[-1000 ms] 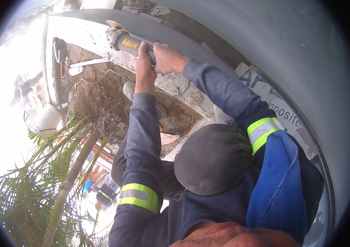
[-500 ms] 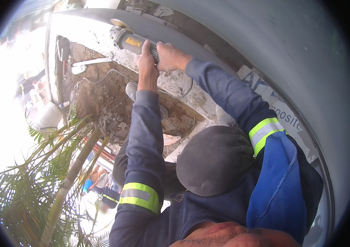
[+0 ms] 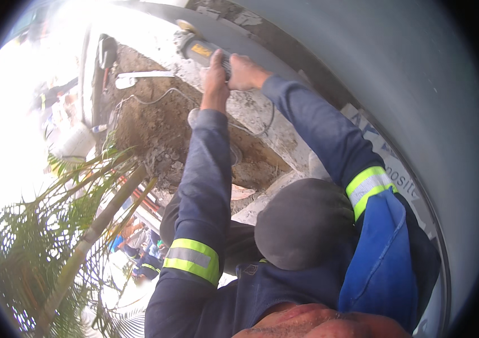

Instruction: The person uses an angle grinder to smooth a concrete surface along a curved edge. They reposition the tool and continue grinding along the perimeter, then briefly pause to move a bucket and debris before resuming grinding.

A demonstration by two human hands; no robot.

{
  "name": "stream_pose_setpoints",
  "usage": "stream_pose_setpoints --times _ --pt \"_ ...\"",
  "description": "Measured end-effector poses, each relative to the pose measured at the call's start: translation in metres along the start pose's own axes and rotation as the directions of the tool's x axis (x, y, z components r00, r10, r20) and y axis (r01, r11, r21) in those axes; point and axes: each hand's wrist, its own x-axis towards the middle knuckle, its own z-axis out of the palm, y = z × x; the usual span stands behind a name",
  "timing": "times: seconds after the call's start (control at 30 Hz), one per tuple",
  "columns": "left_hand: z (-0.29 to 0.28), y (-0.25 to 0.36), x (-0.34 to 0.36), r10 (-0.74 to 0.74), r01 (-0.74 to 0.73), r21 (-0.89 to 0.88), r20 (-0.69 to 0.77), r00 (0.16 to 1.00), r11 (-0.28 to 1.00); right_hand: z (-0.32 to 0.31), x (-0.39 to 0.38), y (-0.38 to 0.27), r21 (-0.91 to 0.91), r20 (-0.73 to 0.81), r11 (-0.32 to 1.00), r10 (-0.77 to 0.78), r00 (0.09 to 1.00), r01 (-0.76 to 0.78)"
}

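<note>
Both my arms reach forward, holding an angle grinder [image 3: 201, 50] with a grey body and a yellow label. Its round, tan disc [image 3: 185, 26] points away from me, over a pale, brightly lit concrete ledge [image 3: 270, 121]. My left hand [image 3: 215, 81] is closed round the body from the left, with the thumb lying along its top. My right hand [image 3: 245, 72] grips the rear end, close beside the left. A grey cord [image 3: 163, 97] loops below the grinder and runs across the dirt. Glare hides whether the disc touches the ledge.
Left of the ledge is a dirt pit [image 3: 155, 121] with a white strip [image 3: 148, 74] across its far part. A white bucket [image 3: 74, 142] stands beside it. Palm fronds [image 3: 31, 242] fill the lower left, with other people [image 3: 143, 262] beyond. A smooth grey surface [image 3: 420, 84] curves along the right.
The whole view has shifted, so the grinder, pit and bucket appear farther right. Both hands keep the same hold on the grinder.
</note>
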Motion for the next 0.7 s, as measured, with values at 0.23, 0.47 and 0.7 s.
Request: stream_pose_setpoints --times 0.23,0.47,0.7 --pt "0.032 0.005 -0.051 0.011 -0.012 0.03 0.005 1.0 0.999 -0.013 -0.039 0.001 0.01 -0.069 0.997 0.08 0.994 -0.08" --pt "0.037 -0.008 -0.077 0.056 -0.047 0.099 -0.089 0.994 0.994 -0.016 -0.066 -0.002 0.05 -0.048 0.995 0.084 0.995 -0.081" --pt "0.027 -0.005 -0.061 0.071 -0.067 0.106 -0.035 0.997 0.992 -0.011 -0.052 0.001 -0.029 -0.024 0.994 0.103 0.994 -0.104"
